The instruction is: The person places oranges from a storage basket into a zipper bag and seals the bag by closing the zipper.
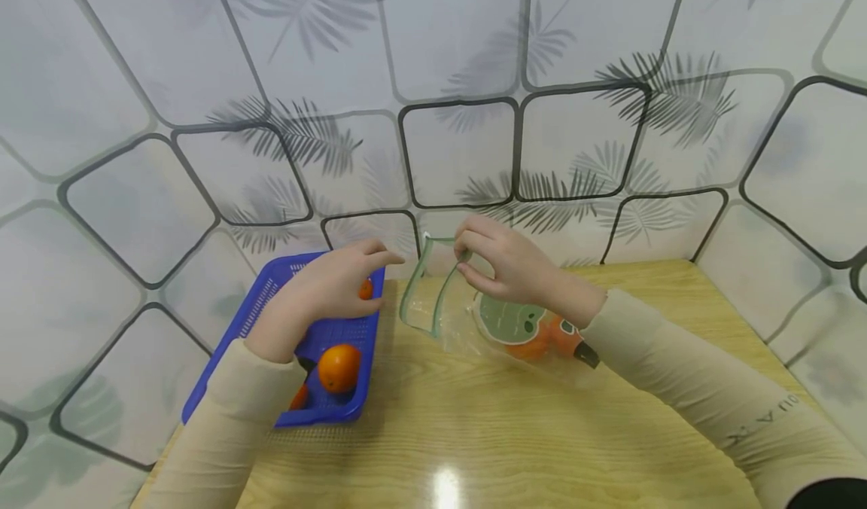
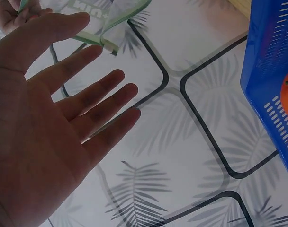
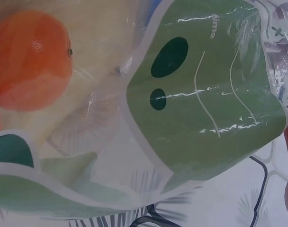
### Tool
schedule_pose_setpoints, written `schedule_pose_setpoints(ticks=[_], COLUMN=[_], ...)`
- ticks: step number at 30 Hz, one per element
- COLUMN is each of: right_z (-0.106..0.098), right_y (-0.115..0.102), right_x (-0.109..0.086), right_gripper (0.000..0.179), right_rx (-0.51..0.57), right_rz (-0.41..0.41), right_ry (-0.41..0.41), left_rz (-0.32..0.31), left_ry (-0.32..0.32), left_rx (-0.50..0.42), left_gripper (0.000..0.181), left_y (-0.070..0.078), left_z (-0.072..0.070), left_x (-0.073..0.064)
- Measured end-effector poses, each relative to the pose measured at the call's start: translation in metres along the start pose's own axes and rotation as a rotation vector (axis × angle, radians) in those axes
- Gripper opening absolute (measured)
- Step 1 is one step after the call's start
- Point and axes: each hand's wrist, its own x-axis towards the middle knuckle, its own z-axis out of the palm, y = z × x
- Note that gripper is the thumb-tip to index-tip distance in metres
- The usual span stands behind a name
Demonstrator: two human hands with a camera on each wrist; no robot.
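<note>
My right hand pinches the rim of a clear zip bag with a green zip edge and green leaf-like print. Its mouth gapes toward the left, and the rest of the bag hangs down to the right over the table. Orange fruits, mandarins or oranges, show through the plastic in the right wrist view. Left of the bag's mouth, my left hand hovers above the blue basket with fingers spread and nothing in them. In the left wrist view its palm is bare, fingertips close to the green zip edge.
A blue plastic basket with slotted walls stands on the left of the wooden table. Inside it lie an orange and other orange fruit, partly hidden by my left arm. Patterned white wall covering rises behind and at both sides.
</note>
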Motion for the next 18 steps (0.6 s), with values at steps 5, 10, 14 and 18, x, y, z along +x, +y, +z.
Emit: schedule_pose_setpoints(ticks=[5,10,14,18], right_z=[-0.002,-0.003,-0.004,-0.004], right_y=[0.000,-0.002,-0.002,-0.002], right_x=[-0.002,-0.004,-0.004,-0.004], right_gripper=[0.009,0.009,0.010,0.010], right_rx=[-0.004,-0.005,-0.010,-0.015], right_rz=[0.002,0.003,-0.001,-0.004], right_ry=[-0.011,-0.012,-0.007,-0.009], left_rz=[0.000,-0.010,-0.020,-0.043], left_ry=[-0.006,-0.002,0.004,0.003], left_rx=[-0.012,-0.034,-0.043,-0.057], left_gripper=[0.057,0.058,0.057,0.056], left_y=[-0.007,-0.014,-0.022,-0.031], left_z=[0.007,0.012,0.019,0.025], left_x=[0.002,0.003,0.004,0.004])
